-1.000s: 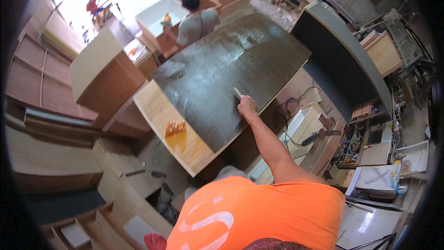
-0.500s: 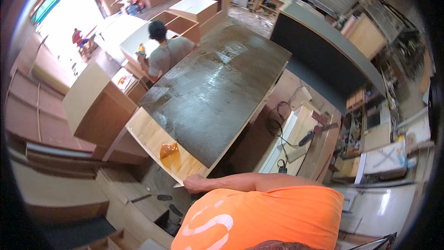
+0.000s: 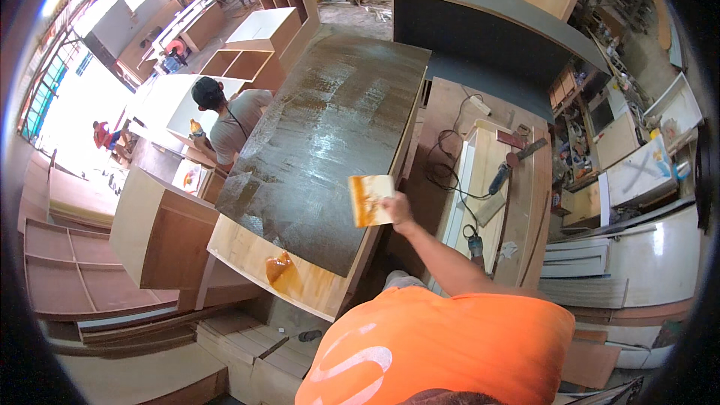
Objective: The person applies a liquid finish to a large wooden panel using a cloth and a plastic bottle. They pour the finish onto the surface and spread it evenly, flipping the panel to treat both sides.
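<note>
My right hand [image 3: 397, 210] grips a flat cream-coloured spreader [image 3: 373, 201] smeared with amber glue. Hand and spreader are over the near right edge of a large dark brown panel [image 3: 315, 142], whose surface has a wet, streaky shine. Whether the spreader touches the panel I cannot tell. At the panel's near end a strip of pale wood [image 3: 240, 247] shows, with a thick amber glue blob [image 3: 279, 266] and a smear on it. My left hand is out of view.
Beyond the panel's left side a person in grey [image 3: 232, 127] holds a bottle of amber liquid [image 3: 196, 127]. A power tool [image 3: 501, 176] and black cable [image 3: 435, 172] lie on the bench to the right. A big dark-faced panel [image 3: 480, 37] stands behind; cabinets [image 3: 165, 225] are at left.
My right hand has moved away from the near wood edge, up and to the right, bringing the spreader into sight. The whole view has shifted, and the person in grey appears farther left.
</note>
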Available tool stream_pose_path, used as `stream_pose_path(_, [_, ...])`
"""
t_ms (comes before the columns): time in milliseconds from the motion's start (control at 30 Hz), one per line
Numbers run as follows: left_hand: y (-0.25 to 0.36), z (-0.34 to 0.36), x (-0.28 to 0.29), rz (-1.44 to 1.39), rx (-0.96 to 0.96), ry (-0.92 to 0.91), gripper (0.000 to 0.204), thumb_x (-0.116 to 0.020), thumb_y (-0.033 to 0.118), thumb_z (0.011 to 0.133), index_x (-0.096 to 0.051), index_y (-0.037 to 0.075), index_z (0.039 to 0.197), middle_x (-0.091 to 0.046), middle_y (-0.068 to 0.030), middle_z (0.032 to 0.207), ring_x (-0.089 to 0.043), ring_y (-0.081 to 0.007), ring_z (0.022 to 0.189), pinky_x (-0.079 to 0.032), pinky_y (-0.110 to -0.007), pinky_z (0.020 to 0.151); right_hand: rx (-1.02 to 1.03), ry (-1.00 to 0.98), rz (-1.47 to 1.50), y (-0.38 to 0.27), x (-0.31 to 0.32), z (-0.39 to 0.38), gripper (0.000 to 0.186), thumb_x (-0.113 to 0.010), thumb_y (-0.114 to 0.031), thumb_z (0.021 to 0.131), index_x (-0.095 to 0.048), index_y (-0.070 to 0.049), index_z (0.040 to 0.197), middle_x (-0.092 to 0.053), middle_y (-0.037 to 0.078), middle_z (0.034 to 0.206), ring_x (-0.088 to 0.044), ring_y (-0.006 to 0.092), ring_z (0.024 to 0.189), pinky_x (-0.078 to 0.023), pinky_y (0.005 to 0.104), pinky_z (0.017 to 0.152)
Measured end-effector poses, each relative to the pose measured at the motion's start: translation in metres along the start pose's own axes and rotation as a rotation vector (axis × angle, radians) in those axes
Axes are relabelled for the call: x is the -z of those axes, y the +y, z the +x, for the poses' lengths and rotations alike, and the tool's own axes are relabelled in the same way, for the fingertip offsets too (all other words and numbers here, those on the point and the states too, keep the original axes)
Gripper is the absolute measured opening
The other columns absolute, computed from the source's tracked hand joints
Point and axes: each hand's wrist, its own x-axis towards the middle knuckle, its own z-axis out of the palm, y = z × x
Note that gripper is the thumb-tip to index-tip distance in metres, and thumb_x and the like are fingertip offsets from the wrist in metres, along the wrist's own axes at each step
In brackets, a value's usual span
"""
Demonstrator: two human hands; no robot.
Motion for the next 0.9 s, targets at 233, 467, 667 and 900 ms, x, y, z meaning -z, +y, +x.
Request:
stream_pose_path(233, [0.013, 0.003, -0.024, 0.044, -0.016, -0.024, 0.016, -0.058, 0.018, 0.089, -0.056, 0.01, 0.076, -0.052, 0.0039, 0.07, -0.046, -0.007, 0.061, -0.04, -0.027, 0.052, -0.336, 0.241, 0.422, 0.038, 0.101, 0.023, 0.027, -0.054, -0.006, 0.071, -0.06, 0.003, 0.097, -0.06, 0.004, 0.085, -0.055, 0.0155, 0.075, -0.045, 0.0294, 0.073])
stream_pose_path(467, [0.017, -0.021, -0.046, 0.04, -0.002, -0.012, 0.021, -0.058, 0.019, 0.089, -0.055, 0.011, 0.071, -0.05, 0.0051, 0.067, -0.044, -0.0061, 0.06, -0.039, -0.027, 0.052, -0.158, 0.169, 0.171, 0.024, 0.108, 0.065, 0.02, -0.05, -0.009, 0.079, -0.066, -0.001, 0.071, -0.065, 0.005, 0.075, -0.059, 0.0145, 0.071, -0.047, 0.0295, 0.067])
stream_pose_path(667, [0.001, -0.063, -0.057, 0.089, -0.054, -0.047, 0.025, -0.058, 0.02, 0.089, -0.055, 0.011, 0.067, -0.048, 0.0061, 0.065, -0.043, -0.0053, 0.059, -0.038, -0.027, 0.052, -0.57, -0.008, 0.095, 0.061, 0.069, 0.118, 0.033, -0.051, -0.023, 0.092, -0.068, 0.004, 0.098, -0.068, 0.01, 0.082, -0.064, 0.0235, 0.07, -0.052, 0.0342, 0.066])
stream_pose_path(900, [0.012, -0.047, -0.115, -0.296, 0.03, 0.172, 0.033, -0.063, 0.021, 0.087, -0.068, 0.001, 0.112, -0.067, -0.003, 0.084, -0.059, -0.0114, 0.073, -0.048, -0.027, 0.064, -0.455, -0.44, -0.469, 0.112, 0.019, 0.164, 0.04, -0.058, -0.036, 0.083, -0.074, -0.002, 0.099, -0.072, 0.014, 0.094, -0.07, 0.0261, 0.084, -0.053, 0.038, 0.078])
